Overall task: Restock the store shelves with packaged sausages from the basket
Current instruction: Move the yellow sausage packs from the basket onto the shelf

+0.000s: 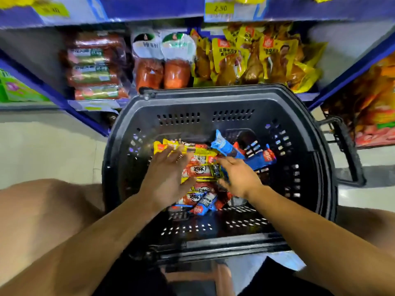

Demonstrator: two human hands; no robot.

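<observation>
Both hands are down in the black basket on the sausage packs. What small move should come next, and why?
Probably close both hands on the yellow-edged packs and lift them toward the shelf. The left hand lies open on the pile, the right hand pinches a pack end, and no pack has left the basket yet.

The basket point(213, 97) stands near, before the shelf point(149, 16); sausage packs point(201, 174) lie in it, under both hands.
</observation>
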